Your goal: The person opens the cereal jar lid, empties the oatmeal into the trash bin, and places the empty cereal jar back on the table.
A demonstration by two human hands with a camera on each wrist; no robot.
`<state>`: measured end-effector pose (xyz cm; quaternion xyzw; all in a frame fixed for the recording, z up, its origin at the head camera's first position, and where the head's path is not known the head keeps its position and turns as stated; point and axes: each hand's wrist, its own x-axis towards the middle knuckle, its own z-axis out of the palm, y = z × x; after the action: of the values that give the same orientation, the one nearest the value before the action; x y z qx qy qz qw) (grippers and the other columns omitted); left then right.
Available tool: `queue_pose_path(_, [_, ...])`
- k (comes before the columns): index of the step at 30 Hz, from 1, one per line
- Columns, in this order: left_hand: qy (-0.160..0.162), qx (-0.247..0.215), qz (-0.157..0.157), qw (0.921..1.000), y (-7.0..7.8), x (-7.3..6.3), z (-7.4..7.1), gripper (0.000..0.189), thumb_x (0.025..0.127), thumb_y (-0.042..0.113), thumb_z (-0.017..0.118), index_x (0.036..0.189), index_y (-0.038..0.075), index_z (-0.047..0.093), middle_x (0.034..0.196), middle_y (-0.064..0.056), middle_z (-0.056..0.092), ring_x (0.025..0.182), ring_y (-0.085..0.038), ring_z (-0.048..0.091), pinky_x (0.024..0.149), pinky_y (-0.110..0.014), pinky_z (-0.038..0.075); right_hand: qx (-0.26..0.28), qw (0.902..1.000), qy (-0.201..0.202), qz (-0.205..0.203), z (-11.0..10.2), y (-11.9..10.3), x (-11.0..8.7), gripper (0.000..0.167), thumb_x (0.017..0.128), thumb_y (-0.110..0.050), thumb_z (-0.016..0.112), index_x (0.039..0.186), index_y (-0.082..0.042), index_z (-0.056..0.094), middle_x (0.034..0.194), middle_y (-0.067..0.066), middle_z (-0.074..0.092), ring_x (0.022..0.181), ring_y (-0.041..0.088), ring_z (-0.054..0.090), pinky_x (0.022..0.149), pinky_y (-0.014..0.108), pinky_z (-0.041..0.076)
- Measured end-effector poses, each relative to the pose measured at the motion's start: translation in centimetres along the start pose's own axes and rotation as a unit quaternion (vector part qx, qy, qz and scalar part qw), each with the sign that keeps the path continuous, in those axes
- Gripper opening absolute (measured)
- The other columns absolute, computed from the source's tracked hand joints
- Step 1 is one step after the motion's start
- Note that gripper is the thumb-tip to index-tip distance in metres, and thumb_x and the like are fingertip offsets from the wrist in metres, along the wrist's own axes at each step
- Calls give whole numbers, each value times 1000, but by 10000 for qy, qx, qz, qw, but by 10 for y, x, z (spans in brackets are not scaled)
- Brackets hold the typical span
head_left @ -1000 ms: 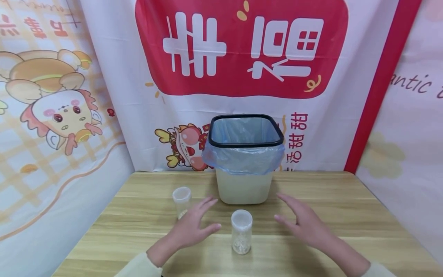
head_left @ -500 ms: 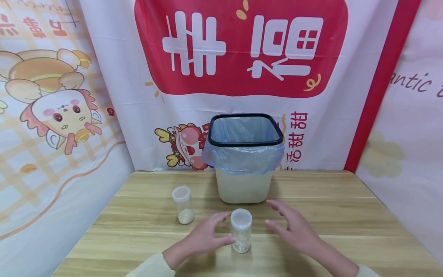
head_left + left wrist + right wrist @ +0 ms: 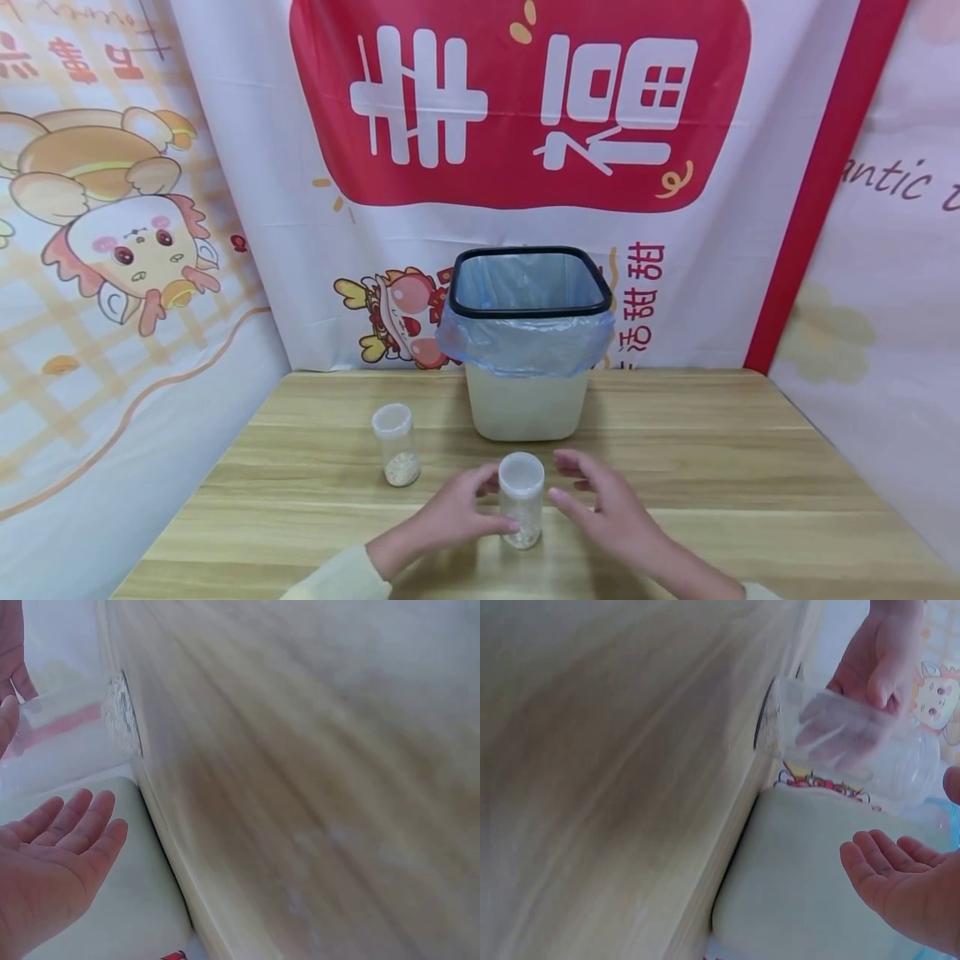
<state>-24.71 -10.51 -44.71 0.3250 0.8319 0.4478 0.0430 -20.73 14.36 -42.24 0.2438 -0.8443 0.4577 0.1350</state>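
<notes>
A clear plastic jar (image 3: pixel 522 504) with a whitish lid stands upright on the wooden table, pale flaky bits at its bottom. My left hand (image 3: pixel 456 510) is right beside it on the left, thumb overlapping the jar's front in the head view and fingers reaching behind. Those fingers look loosely extended in the left wrist view, the hand (image 3: pixel 60 862) uncurled. On the jar's other side, my right hand (image 3: pixel 611 510) faces it across a small gap, fingers spread and slightly bent. The right wrist view shows the jar (image 3: pixel 847 746) with the left hand partly visible through it.
A second clear jar (image 3: pixel 397 446) with pale grains stands further back on the left. Behind the near jar is a cream bin (image 3: pixel 528 408) with a black rim and blue liner bag. Printed cloth (image 3: pixel 247 167) hangs behind and along both sides of the table (image 3: pixel 712 450).
Both hands have moved inward toward the near jar, the left hand rightward and the right hand leftward. The back-left jar, partly covered earlier, now shows fully. Neither jar has moved.
</notes>
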Motion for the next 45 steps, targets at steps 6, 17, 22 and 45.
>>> queue_pose_path(6, [-47, -60, -28, 10000, 5, 2, 2, 62, 78, 35, 82, 131, 14, 57, 119, 6, 64, 105, -13, 61, 95, -40, 49, 342, 9989, 36, 303, 9, -9, -3, 45, 90, -24, 71, 127, -4, 56, 123, 7, 62, 111, 26, 59, 92, 43, 51])
queue_pose_path(17, [-9, 25, -251, 9997, 12, 2, 5, 62, 78, 37, 80, 132, 15, 57, 123, 3, 63, 110, -18, 60, 97, -46, 47, 975, 9922, 275, 727, 19, -17, -6, 46, 88, -20, 73, 127, -3, 56, 121, 3, 63, 108, 21, 60, 93, 46, 49])
queue_pose_path(22, [86, 147, -391, 9991, 15, 1, 6, 64, 77, 39, 80, 131, 13, 57, 124, 0, 63, 113, -22, 60, 96, -43, 48, 1264, 9864, 482, 929, 24, -20, -6, 47, 85, -17, 75, 127, -6, 57, 119, 0, 63, 107, 20, 59, 94, 44, 49])
queue_pose_path(45, [607, 1651, 289, 9840, 29, -1, 13, 52, 76, 41, 81, 111, 7, 64, 94, 1, 66, 80, -8, 59, 69, -22, 50, 2765, 9213, 1179, 2468, 43, -38, -3, 67, 87, -17, 74, 135, 11, 38, 133, 23, 51, 126, 37, 47, 105, 41, 40])
